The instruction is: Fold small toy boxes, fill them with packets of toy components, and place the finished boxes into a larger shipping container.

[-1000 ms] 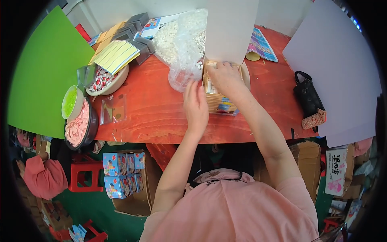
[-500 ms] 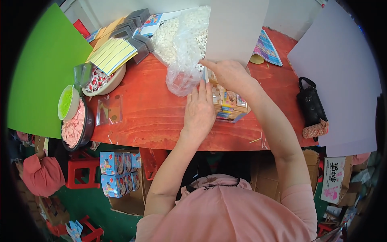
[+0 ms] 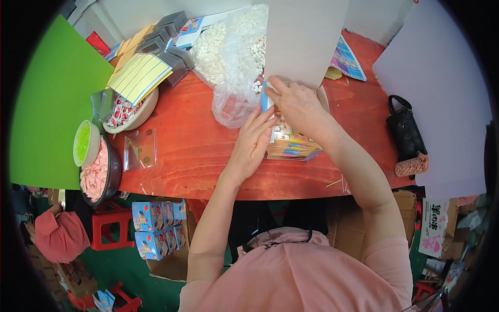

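A narrow blue-and-white card box (image 3: 267, 101) stands between my hands on the red table. My left hand (image 3: 250, 143) is closed along its near left side, with the fingertips pressed on the card. My right hand (image 3: 299, 106) grips its upper edge with bent fingers, and the palm hides part of it. Under and beside my right hand is an open container (image 3: 293, 153) packed with upright printed cards or packets, with small white pieces (image 3: 281, 126) on top. A clear plastic bag of white pieces (image 3: 236, 57) lies just beyond my left hand.
A tall pale board (image 3: 306, 41) stands behind my hands. At left are a bowl of wrapped packets (image 3: 148, 112), a dark basin of pink pieces (image 3: 109, 174) and a green-filled bowl (image 3: 83, 143). A black pouch (image 3: 403, 130) lies right. Blue boxes (image 3: 150, 229) sit below the table edge.
My right hand has moved slightly down and right, its pointing finger now bent onto the card box. My left hand has shifted down and turned, and more of the blue-and-white card shows.
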### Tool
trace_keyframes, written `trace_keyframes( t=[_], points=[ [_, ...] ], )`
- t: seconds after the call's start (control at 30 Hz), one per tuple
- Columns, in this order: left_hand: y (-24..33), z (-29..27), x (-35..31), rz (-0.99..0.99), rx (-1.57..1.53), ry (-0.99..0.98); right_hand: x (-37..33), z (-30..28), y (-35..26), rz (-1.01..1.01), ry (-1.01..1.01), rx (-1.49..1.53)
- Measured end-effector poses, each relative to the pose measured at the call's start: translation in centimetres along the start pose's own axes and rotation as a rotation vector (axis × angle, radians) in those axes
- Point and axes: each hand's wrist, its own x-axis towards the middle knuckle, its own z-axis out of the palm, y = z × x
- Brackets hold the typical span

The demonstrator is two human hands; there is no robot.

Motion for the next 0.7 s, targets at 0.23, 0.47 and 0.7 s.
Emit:
trace_keyframes(
  t=[0.23, 0.47, 0.7],
  points=[
    [0.8, 1.4, 3.0, -0.451, -0.542, 0.339, -0.1, 0.1, 0.7, -0.012, 0.051, 0.050],
    [0.8, 0.1, 6.9, -0.523, -0.034, 0.231, 0.0, -0.2, 0.7, 0.090, -0.021, 0.115],
    [0.8, -0.9, 7.9, -0.447, 0.034, 0.179, 0.1, 0.2, 0.6, -0.032, -0.018, 0.082]
  ],
)
